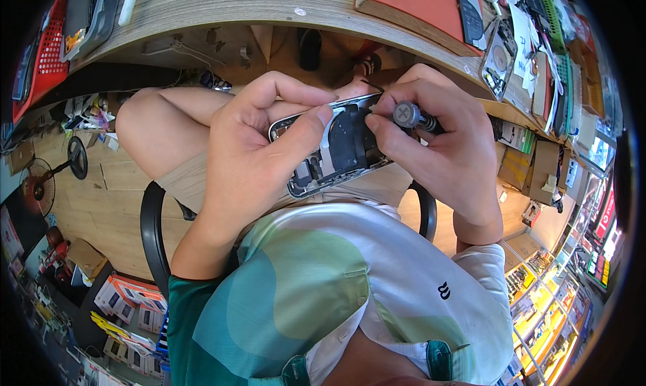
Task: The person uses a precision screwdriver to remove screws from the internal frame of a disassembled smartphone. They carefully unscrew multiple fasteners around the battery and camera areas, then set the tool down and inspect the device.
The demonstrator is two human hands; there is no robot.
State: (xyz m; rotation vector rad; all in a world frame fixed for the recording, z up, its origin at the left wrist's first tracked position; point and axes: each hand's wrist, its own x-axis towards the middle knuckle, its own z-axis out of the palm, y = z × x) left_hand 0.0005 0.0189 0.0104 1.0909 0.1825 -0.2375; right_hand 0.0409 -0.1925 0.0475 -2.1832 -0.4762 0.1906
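An opened smartphone (pixel 336 150) with its back cover off shows dark internal parts and a black coil. My left hand (pixel 259 144) grips it from the left side, thumb pressed on its upper edge. My right hand (pixel 444 144) holds a small screwdriver (pixel 412 116) with a grey round cap, its tip down on the phone's upper right area. Both hands hover above my lap, just under the edge of the wooden desk (pixel 269 9).
A red mat (pixel 417 3), tools and phone parts lie on the curved desk at the top right. A red basket (pixel 47 50) sits at the top left. A black chair frame (pixel 151 231), a floor fan (pixel 40 184) and boxes (pixel 128 298) stand on the wooden floor.
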